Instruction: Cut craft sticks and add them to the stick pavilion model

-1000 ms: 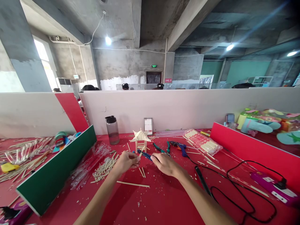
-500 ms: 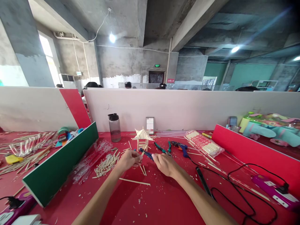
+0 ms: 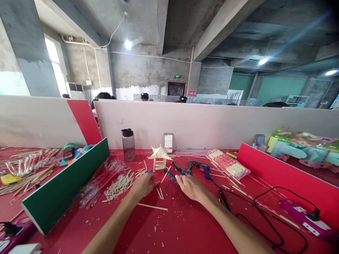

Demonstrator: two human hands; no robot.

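My right hand [image 3: 190, 186] grips dark blue pliers [image 3: 170, 174], their jaws pointing left. A short wooden stick [image 3: 166, 174] slants across the jaw end; whether the jaws clamp it I cannot tell. To the left, my left hand [image 3: 143, 185] is loosely curled with thumb and fingers apart, and no stick shows in it. Just beyond its fingers a small blue object [image 3: 150, 171] is partly hidden. Behind the tools stands a small pavilion model [image 3: 159, 158] made of sticks, with a pointed roof. Two short sticks [image 3: 160, 193] and a longer stick [image 3: 153, 206] lie nearer me.
Cut stick pieces [image 3: 119, 187] and plastic wrapping [image 3: 102, 183] lie left, by a green divider [image 3: 66, 187]. A bottle [image 3: 128, 145] and a phone [image 3: 168, 143] stand behind. Green-handled pliers [image 3: 182, 169], a glue gun [image 3: 202, 168], packed sticks [image 3: 227, 162] and a black cable [image 3: 261, 211] are right.
My left hand has drawn back from the stick and shifted slightly left. The pliers remain in my right hand, which has moved a little to the right.
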